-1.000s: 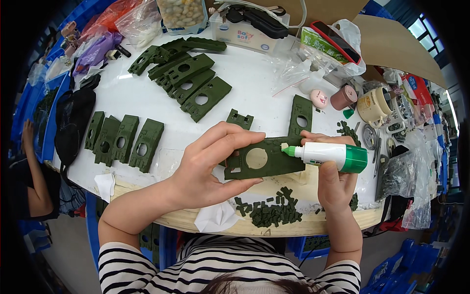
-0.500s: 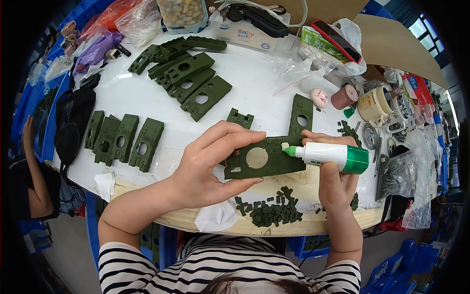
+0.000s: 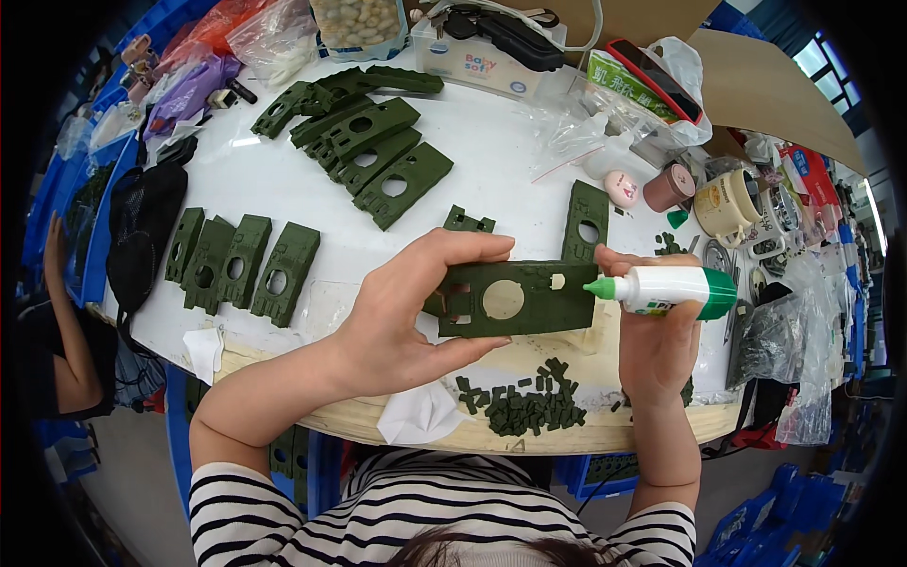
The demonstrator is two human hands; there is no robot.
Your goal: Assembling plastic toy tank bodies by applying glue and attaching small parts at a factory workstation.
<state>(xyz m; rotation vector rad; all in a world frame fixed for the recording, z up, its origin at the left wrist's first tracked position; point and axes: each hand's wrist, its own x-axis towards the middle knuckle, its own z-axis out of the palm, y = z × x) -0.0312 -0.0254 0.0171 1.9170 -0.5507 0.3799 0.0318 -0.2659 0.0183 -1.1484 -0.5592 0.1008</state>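
Note:
My left hand [image 3: 397,307] grips a dark green plastic tank hull part [image 3: 543,317] by its left end, thumb below and fingers above. A large round hole and a smaller squarish opening pass through the part. In my right hand [image 3: 657,354] lies a white glue bottle [image 3: 652,290] with a green base, tilted sideways. Its green nozzle points left, over the right end of the hull part; whether it touches cannot be made out. Another green hull part [image 3: 583,213] lies just beyond, and a notched green piece [image 3: 466,220] shows behind my left fingers. A pile of small green pieces [image 3: 534,406] sits near the table edge.
More hull parts [image 3: 406,184] are stacked at the back, with a row [image 3: 288,265] at left. White paper [image 3: 420,414] lies at the front edge. A mug [image 3: 726,203], pink container [image 3: 668,187] and plastic bags [image 3: 779,326] crowd the right. Another person's arm [image 3: 61,302] shows far left.
The glue bottle has moved right, its nozzle leaving the small squarish opening for the part's right end. The hull part has turned slightly in my left hand's grip.

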